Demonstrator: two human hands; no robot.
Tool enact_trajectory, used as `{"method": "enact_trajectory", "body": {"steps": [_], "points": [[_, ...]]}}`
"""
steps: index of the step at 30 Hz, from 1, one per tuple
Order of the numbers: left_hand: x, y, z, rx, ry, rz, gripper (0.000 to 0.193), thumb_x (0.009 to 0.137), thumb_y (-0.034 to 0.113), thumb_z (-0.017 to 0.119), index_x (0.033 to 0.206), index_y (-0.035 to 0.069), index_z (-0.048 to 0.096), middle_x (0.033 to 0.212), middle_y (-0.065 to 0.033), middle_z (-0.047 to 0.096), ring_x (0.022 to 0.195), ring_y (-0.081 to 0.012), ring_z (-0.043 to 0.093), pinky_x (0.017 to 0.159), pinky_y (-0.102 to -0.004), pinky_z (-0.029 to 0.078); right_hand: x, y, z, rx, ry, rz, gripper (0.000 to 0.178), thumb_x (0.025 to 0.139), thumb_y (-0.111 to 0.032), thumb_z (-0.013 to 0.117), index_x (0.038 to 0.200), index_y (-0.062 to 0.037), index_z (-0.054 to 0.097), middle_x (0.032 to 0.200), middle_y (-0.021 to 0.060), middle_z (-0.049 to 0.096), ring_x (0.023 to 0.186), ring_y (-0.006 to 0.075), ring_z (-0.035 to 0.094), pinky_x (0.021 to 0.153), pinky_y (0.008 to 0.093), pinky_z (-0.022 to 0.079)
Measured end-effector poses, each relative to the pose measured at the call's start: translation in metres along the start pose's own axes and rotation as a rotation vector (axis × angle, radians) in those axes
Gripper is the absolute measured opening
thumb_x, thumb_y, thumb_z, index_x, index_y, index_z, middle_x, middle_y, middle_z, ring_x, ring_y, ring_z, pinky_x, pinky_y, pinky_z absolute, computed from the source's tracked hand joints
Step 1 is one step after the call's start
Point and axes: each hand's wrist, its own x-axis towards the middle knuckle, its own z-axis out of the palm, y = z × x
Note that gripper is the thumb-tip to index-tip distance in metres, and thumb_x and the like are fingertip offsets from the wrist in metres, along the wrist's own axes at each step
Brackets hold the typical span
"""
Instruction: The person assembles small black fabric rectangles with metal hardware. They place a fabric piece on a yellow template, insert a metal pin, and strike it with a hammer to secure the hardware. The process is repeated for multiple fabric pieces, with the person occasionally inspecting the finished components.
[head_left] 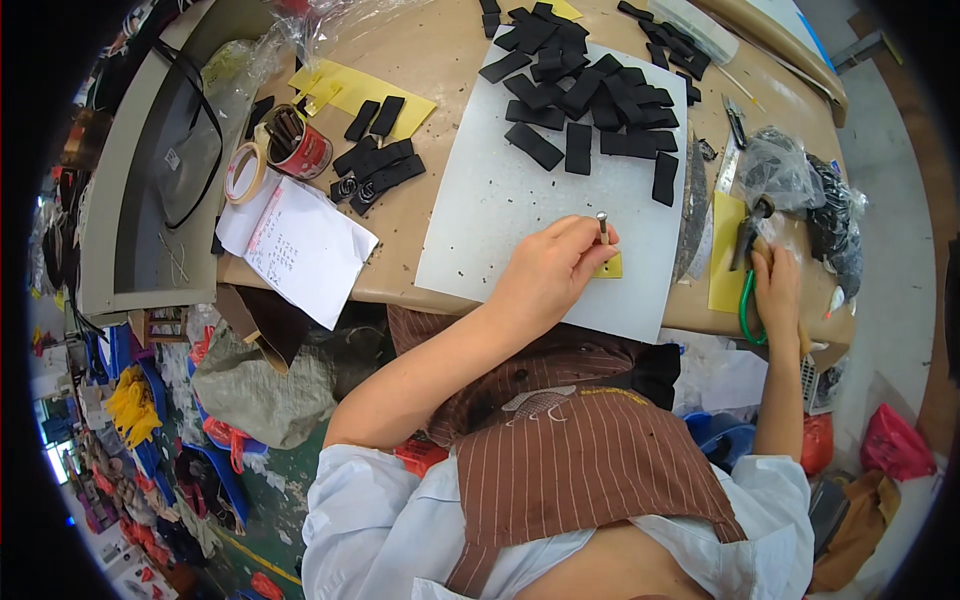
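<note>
My left hand [548, 272] is closed around a slim metal punch [603, 228], held upright with its round top above the fingers. Under it, a small yellow plate with holes [612, 266] lies near the front edge of a white board [480, 240]. At the right of the table, my right hand [777, 285] is closed around the wooden handle of what looks like a hammer, its dark head [745, 240] pointing away from me. Beside that hand lies a green-handled tool [747, 310]. Many black fabric strips [590, 95] are heaped on the board's far half.
On the left are a notebook [305, 245], a tape roll [243, 174] and a red can of rods [298, 148]. More black strips [385, 165] lie near a yellow sheet [415, 112]. Plastic bags [785, 165], a cutter [735, 120] and a yellow strip [726, 270] lie right.
</note>
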Motion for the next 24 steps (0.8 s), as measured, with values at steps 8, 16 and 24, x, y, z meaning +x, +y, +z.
{"method": "enact_trajectory", "body": {"steps": [8, 16, 24], "points": [[-0.006, 0.0, 0.008, 0.16, 0.044, 0.148, 0.011, 0.084, 0.007, 0.069, 0.088, 0.001, 0.061, 0.085, -0.0094, 0.066, 0.069, -0.0262, 0.064, 0.06, -0.0325, 0.051, 0.051, -0.041, -0.143, 1.143, 0.2, 0.144, 0.038, 0.101, -0.042, 0.046, 0.101, -0.0055, 0.057, 0.072, -0.001, 0.048, 0.051, 0.005, 0.04, 0.046, 0.0189, 0.032], [-0.012, -0.001, 0.009, 0.266, 0.095, 0.07, 0.018, 0.085, 0.015, 0.068, 0.09, 0.003, 0.057, 0.082, -0.0111, 0.063, 0.069, -0.0318, 0.063, 0.057, -0.038, 0.05, 0.042, -0.168, -0.142, 0.459, -0.391, -0.539, 0.024, 0.096, -0.026, 0.056, 0.09, -0.0027, 0.062, 0.066, 0.011, 0.055, 0.061, 0.0245, 0.054, 0.057, 0.0296, 0.042], [-0.005, -0.004, 0.013, 0.182, 0.084, 0.197, 0.023, 0.085, 0.016, 0.071, 0.081, 0.002, 0.053, 0.077, -0.0116, 0.061, 0.065, -0.0306, 0.061, 0.056, -0.0385, 0.05, 0.075, -0.112, -0.201, 1.269, 0.044, -0.271, 0.044, 0.099, -0.048, 0.044, 0.096, -0.0066, 0.057, 0.057, -0.0053, 0.043, 0.042, 0.0029, 0.035, 0.037, 0.02, 0.023]]}}
